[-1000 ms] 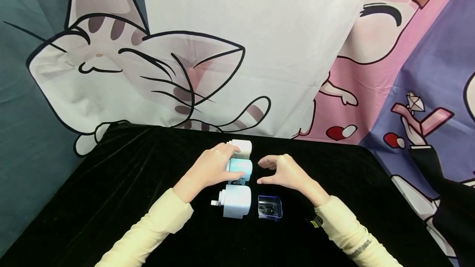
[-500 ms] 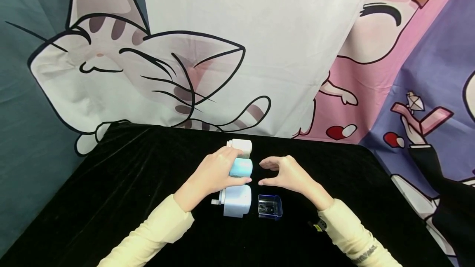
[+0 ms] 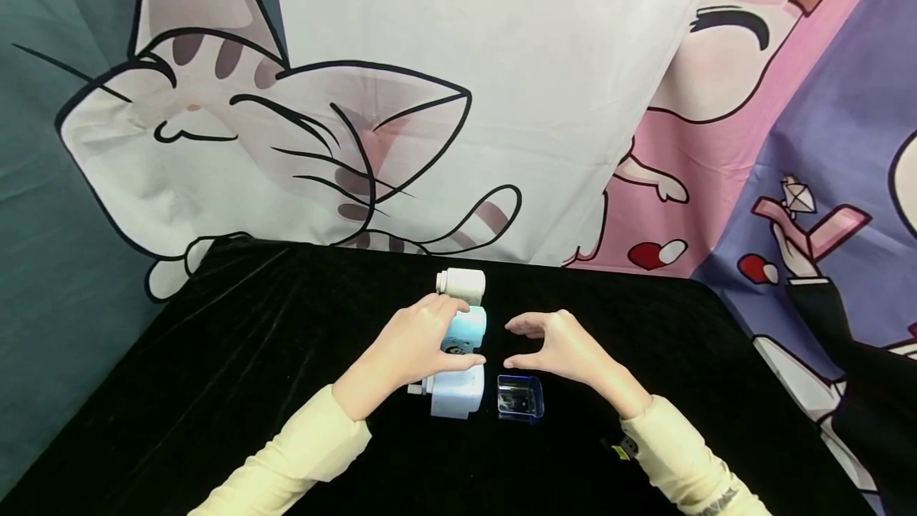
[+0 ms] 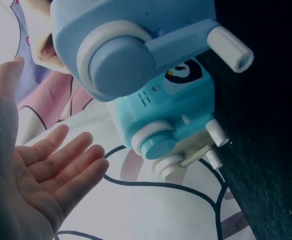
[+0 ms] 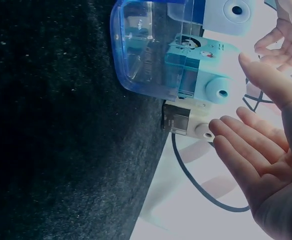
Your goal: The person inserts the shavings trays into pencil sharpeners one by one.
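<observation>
Three hand-crank pencil sharpeners stand in a row on black cloth. Nearest is the pale blue sharpener (image 3: 457, 400), then the turquoise sharpener (image 3: 467, 326), then the cream sharpener (image 3: 464, 285) at the back. My left hand (image 3: 419, 337) hovers over the nearer two, thumb and fingers spread apart, gripping nothing; it partly hides them in the head view. My right hand (image 3: 567, 349) is held in the air to their right, fingers extended and holding nothing. Below it lies a clear blue shavings drawer (image 5: 117, 57), apart from the sharpeners.
Black velvet cloth (image 3: 286, 388) covers the table. Behind it hangs a fabric backdrop (image 3: 537, 102) printed with a cartoon cat. Crank handles (image 4: 230, 49) stick out on the sharpeners' left sides.
My left hand shifts slightly around the turquoise sharpener, uncovering more of the cream one. My right hand drifts a little right and toward me. Sharpeners and drawer stay put.
</observation>
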Action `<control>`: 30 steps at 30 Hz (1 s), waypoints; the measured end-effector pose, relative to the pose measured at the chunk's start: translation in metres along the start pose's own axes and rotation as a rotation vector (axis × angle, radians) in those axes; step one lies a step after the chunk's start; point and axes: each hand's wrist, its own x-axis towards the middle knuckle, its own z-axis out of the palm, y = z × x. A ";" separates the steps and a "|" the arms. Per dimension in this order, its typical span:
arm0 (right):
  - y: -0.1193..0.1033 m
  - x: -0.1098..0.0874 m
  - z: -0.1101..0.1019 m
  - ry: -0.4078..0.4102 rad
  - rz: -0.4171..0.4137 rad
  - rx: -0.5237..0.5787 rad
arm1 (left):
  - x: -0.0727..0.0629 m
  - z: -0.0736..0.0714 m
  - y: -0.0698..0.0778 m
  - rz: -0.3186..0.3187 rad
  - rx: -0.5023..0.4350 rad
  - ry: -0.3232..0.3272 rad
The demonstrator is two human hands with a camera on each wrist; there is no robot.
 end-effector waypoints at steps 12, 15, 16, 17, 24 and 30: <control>0.003 -0.010 0.004 0.002 -0.023 0.009 | -0.009 0.009 0.000 0.025 0.005 -0.017; 0.002 -0.013 0.005 0.005 -0.024 0.012 | -0.011 0.012 0.000 0.036 0.004 -0.018; 0.002 -0.014 0.006 0.007 -0.024 0.017 | -0.012 0.012 0.000 0.036 0.002 -0.020; 0.002 -0.015 0.006 0.008 -0.024 0.023 | -0.012 0.013 0.000 0.038 0.001 -0.023; 0.005 -0.022 0.013 -0.001 -0.023 0.041 | -0.018 0.016 0.001 0.047 -0.002 -0.038; 0.006 -0.028 0.015 0.005 -0.014 0.032 | -0.022 0.021 0.001 0.046 -0.017 -0.050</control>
